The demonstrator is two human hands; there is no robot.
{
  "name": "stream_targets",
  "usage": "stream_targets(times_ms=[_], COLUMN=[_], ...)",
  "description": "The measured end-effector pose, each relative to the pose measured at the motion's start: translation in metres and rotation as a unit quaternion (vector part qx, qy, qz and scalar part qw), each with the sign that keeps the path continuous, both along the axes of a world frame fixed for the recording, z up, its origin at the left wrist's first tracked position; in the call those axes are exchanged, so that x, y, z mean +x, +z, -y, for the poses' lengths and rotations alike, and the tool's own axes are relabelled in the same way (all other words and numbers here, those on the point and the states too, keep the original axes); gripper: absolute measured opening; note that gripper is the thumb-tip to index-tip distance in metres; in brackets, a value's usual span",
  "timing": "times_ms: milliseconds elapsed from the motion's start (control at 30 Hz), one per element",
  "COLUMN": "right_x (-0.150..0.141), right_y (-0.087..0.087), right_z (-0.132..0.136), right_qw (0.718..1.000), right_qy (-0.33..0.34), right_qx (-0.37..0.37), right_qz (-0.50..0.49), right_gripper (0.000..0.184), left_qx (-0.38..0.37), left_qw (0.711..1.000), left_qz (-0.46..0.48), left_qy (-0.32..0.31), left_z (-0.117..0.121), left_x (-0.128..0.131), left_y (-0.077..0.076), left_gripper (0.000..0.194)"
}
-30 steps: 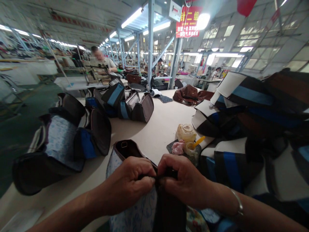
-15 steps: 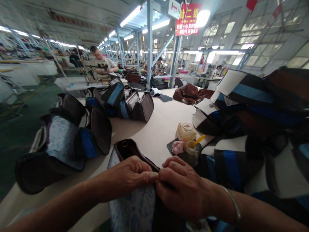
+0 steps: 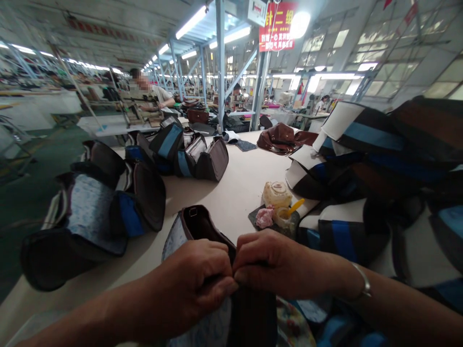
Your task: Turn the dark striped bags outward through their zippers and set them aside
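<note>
A dark bag [image 3: 253,313] with a blue-patterned light lining stands at the table's near edge, its mouth facing up and a small metal buckle [image 3: 193,211] at the far end of the rim. My left hand [image 3: 202,279] is closed on the rim, thumb and fingers pinching the edge. Right beside it, my right hand [image 3: 271,262], with a bangle on the wrist, pinches the same rim. The fingertips of both hands nearly meet, and they hide the stretch of edge between them.
Several unfinished bags [image 3: 139,202] stand on the left of the white table [image 3: 242,180]. Stacked dark and blue pieces [image 3: 347,241] crowd the right. Ahead are a glue pot [image 3: 284,217] with a yellow stick, a pink crumpled wad [image 3: 264,217] and a brown leather bag [image 3: 277,139]. A co-worker [image 3: 154,91] sits beyond.
Both hands keep hold of the bag's rim. My left hand has rolled over and moved slightly lower; my right hand's wrist has lifted and its fingers have shifted along the edge.
</note>
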State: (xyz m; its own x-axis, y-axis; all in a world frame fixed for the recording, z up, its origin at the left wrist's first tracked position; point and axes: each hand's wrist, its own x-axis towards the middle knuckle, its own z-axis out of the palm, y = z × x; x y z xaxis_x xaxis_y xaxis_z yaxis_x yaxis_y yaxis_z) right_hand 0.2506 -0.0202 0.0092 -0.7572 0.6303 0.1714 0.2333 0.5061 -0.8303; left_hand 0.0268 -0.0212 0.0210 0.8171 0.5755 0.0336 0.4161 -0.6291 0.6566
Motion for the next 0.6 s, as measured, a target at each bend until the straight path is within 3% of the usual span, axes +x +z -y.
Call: stream_targets(times_ms=[67, 200, 267, 367, 500, 600], right_x=[-0.001, -0.003, -0.003, -0.003, -0.003, -0.003], right_y=[0.001, -0.008, -0.014, -0.019, -0.019, -0.018], right_z=[-0.002, 0.003, 0.007, 0.011, 0.012, 0.013], right_qw=[1.000, 1.000, 0.999, 0.996, 0.996, 0.996], right_qy=[0.025, -0.011, -0.047, -0.065, -0.042, -0.036], right_qx=[-0.003, 0.013, -0.007, -0.051, -0.078, -0.084], right_qz=[0.005, 0.013, 0.010, -0.016, -0.022, -0.016], right_gripper=[0.016, 0.008, 0.006, 0.011, 0.016, 0.021], left_qx=[-0.012, -0.161, -0.153, -0.025, 0.146, 0.284], left_qw=[1.000, 0.985, 0.984, 0.993, 0.982, 0.952], left_qz=[0.006, 0.050, 0.071, 0.109, 0.122, 0.107], left_qy=[0.014, 0.026, 0.047, 0.044, -0.011, -0.028], left_z=[-0.002, -0.014, -0.018, -0.016, -0.009, -0.004], left_x=[-0.004, -0.020, -0.028, -0.032, -0.030, -0.027], left_y=[-0.003, -0.002, 0.000, -0.001, -0.011, -0.017], left_gripper=[0.025, 0.042, 0.036, 0.012, 0.020, 0.017])
